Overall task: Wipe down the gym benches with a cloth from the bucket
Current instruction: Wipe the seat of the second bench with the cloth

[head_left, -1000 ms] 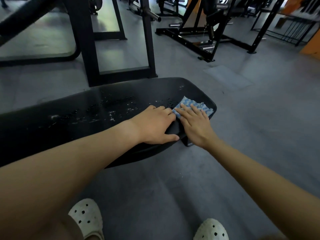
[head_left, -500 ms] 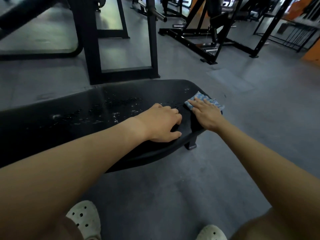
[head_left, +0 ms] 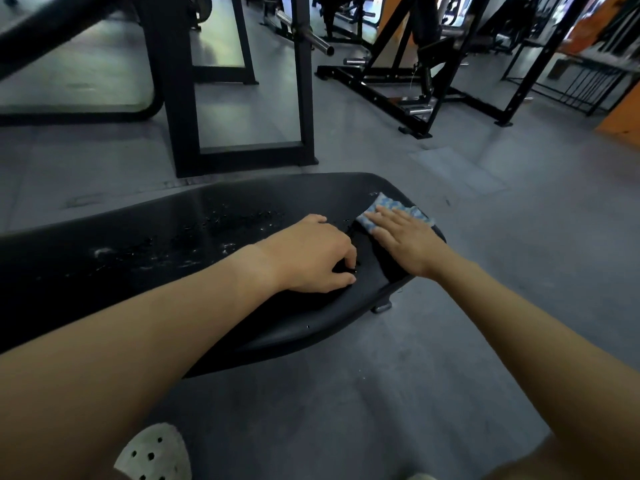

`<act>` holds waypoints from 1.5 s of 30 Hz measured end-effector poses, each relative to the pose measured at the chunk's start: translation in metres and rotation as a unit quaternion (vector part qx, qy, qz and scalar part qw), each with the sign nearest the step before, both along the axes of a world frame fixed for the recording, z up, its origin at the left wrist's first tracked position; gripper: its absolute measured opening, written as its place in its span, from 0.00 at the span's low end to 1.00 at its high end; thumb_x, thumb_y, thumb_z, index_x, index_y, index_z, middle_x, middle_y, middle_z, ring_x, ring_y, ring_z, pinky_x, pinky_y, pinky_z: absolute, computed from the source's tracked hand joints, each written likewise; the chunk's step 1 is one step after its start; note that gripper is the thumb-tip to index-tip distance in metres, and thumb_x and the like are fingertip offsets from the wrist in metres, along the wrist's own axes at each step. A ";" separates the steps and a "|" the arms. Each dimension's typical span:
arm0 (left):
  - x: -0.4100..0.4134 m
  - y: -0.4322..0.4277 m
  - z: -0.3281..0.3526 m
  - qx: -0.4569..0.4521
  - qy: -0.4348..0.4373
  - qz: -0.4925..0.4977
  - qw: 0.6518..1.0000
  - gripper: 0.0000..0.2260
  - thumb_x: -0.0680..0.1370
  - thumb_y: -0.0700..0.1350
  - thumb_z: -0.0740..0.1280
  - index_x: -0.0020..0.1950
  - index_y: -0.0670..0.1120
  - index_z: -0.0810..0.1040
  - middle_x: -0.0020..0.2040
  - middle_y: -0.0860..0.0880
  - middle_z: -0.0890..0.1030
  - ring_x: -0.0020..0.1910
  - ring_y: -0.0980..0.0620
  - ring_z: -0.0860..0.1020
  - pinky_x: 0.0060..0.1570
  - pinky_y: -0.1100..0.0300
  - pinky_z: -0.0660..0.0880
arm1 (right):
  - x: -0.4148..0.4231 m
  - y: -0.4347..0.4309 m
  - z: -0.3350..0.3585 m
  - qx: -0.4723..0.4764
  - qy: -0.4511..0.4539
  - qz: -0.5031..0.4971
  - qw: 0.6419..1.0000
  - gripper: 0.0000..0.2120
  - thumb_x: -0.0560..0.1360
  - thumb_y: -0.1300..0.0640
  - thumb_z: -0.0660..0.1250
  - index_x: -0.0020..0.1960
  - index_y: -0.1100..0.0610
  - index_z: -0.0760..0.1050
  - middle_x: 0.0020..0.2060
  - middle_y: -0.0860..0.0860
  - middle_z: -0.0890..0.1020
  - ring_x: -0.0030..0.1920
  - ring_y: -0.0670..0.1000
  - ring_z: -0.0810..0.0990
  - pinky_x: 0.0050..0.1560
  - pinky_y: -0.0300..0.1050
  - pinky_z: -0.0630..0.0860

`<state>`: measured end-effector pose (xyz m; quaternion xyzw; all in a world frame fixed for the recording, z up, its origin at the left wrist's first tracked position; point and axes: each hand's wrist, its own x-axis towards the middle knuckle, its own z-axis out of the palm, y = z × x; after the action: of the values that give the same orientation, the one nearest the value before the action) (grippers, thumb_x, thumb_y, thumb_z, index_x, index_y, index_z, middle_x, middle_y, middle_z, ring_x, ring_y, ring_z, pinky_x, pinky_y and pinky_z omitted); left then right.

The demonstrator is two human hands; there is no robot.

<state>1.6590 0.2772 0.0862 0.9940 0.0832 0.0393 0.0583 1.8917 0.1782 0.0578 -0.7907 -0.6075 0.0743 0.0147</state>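
A black padded gym bench (head_left: pixel 166 278) is seen from above, running from the left edge to a rounded end at centre right, on a grey floor (head_left: pixel 346 403). A blue and white cloth (head_left: pixel 387 205) is pressed flat on the far right end of the bench under the right hand (head_left: pixel 406 242), whose fingers are laid out straight on top of it; nothing is gripped, the cloth is only held down by the palm and fingers. The left hand (head_left: pixel 313 258) is rested on the bench just beside it, fingers loosely curled and thumb along the near side, with nothing held. Water drops (head_left: pixel 221 233) are scattered across the middle of the bench, left of both hands, so the wiping is judged to be at an early stage: only the right end appears dealt with, and the wet middle, the left part and any other benches are left. No bucket is in view. Black machine frames (head_left: pixel 301 81) are seen behind, and a white perforated shoe (head_left: pixel 156 452) at the bottom. Compared with a second ago, the cloth and right hand are found farther out toward the bench's end and far edge, and the gap between the two hands is wider; the left hand is kept in much the same spot.
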 end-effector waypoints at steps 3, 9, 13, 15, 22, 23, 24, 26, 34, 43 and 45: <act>0.001 0.003 -0.001 -0.007 -0.017 -0.014 1.000 0.14 0.81 0.61 0.64 0.61 0.57 0.81 0.58 0.60 0.81 0.59 0.60 0.77 0.78 0.51 0.58 | 0.010 0.012 -0.003 0.032 0.009 -0.092 0.995 0.25 0.84 0.40 0.42 0.81 0.40 0.54 0.82 0.44 0.54 0.82 0.50 0.49 0.80 0.56 0.45; 0.006 0.012 -0.007 0.022 -0.072 -0.020 0.997 0.13 0.80 0.63 0.63 0.55 0.58 0.82 0.53 0.60 0.79 0.52 0.58 0.75 0.68 0.53 0.69 | -0.023 0.000 0.001 0.001 0.033 -0.024 0.999 0.24 0.86 0.45 0.44 0.82 0.41 0.52 0.82 0.44 0.50 0.82 0.52 0.45 0.80 0.58 0.43; 0.007 0.023 -0.006 0.040 -0.085 0.037 0.995 0.19 0.80 0.65 0.61 0.62 0.56 0.81 0.60 0.55 0.78 0.56 0.54 0.76 0.62 0.52 0.74 | -0.038 -0.013 0.003 0.014 0.048 0.045 0.998 0.23 0.86 0.42 0.45 0.81 0.39 0.53 0.82 0.42 0.51 0.81 0.48 0.44 0.81 0.55 0.44; 0.009 0.030 -0.005 0.034 -0.072 0.083 0.993 0.23 0.79 0.66 0.61 0.67 0.54 0.78 0.66 0.53 0.76 0.62 0.51 0.75 0.64 0.50 0.73 | -0.026 -0.009 0.003 0.012 0.051 0.045 0.998 0.23 0.85 0.40 0.46 0.80 0.37 0.54 0.81 0.42 0.52 0.81 0.47 0.46 0.81 0.55 0.45; 0.018 0.046 -0.008 0.021 -0.060 0.157 0.986 0.20 0.84 0.56 0.59 0.73 0.48 0.73 0.71 0.49 0.76 0.68 0.47 0.75 0.70 0.47 0.70 | 0.022 0.026 -0.004 0.026 0.009 -0.116 0.993 0.24 0.85 0.41 0.44 0.81 0.40 0.54 0.82 0.44 0.51 0.82 0.51 0.47 0.79 0.58 0.43; 0.019 0.049 -0.009 0.015 -0.057 0.157 0.986 0.18 0.85 0.53 0.58 0.73 0.49 0.73 0.71 0.50 0.76 0.68 0.48 0.75 0.70 0.48 0.69 | 0.016 0.028 -0.004 0.017 0.007 -0.114 0.993 0.25 0.85 0.42 0.43 0.81 0.40 0.52 0.82 0.45 0.50 0.82 0.52 0.46 0.79 0.59 0.43; 0.020 0.052 -0.011 0.007 -0.052 0.155 0.987 0.17 0.85 0.50 0.58 0.72 0.49 0.74 0.70 0.50 0.76 0.67 0.48 0.75 0.70 0.48 0.69 | 0.007 0.028 -0.003 0.009 0.009 -0.099 0.995 0.25 0.85 0.42 0.43 0.82 0.41 0.51 0.82 0.45 0.49 0.82 0.53 0.45 0.80 0.59 0.42; 0.022 0.056 -0.014 -0.008 -0.043 0.150 0.988 0.16 0.85 0.46 0.58 0.71 0.50 0.75 0.68 0.52 0.77 0.64 0.49 0.76 0.69 0.49 0.69 | -0.017 0.023 0.000 0.004 0.019 -0.044 0.999 0.24 0.86 0.43 0.43 0.82 0.41 0.50 0.82 0.44 0.48 0.82 0.52 0.43 0.80 0.59 0.40; 0.031 0.065 -0.013 -0.034 -0.069 0.160 0.984 0.15 0.84 0.42 0.58 0.65 0.50 0.81 0.63 0.53 0.80 0.59 0.50 0.76 0.62 0.51 0.73 | -0.007 0.028 0.001 0.024 0.041 0.005 0.999 0.23 0.86 0.43 0.45 0.81 0.40 0.55 0.82 0.43 0.51 0.81 0.47 0.46 0.80 0.55 0.41; 0.023 0.067 -0.016 -0.056 -0.039 0.143 0.987 0.19 0.83 0.40 0.57 0.72 0.50 0.77 0.70 0.54 0.77 0.64 0.51 0.74 0.67 0.50 0.72 | -0.001 0.041 0.000 0.010 0.020 -0.050 0.998 0.25 0.86 0.43 0.42 0.82 0.41 0.50 0.82 0.45 0.48 0.82 0.53 0.44 0.80 0.59 0.40; 0.023 0.068 -0.016 -0.059 -0.046 0.145 0.987 0.19 0.83 0.40 0.57 0.71 0.51 0.78 0.69 0.54 0.78 0.63 0.51 0.74 0.65 0.50 0.73 | -0.021 0.032 0.002 0.002 0.029 0.005 1.000 0.24 0.86 0.43 0.42 0.82 0.40 0.49 0.82 0.43 0.47 0.81 0.51 0.41 0.80 0.58 0.39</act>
<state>1.6824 0.3451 0.0705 0.9634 0.2257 0.0882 0.1142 1.8702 0.2102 0.0597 -0.7854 -0.6106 0.0961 0.0331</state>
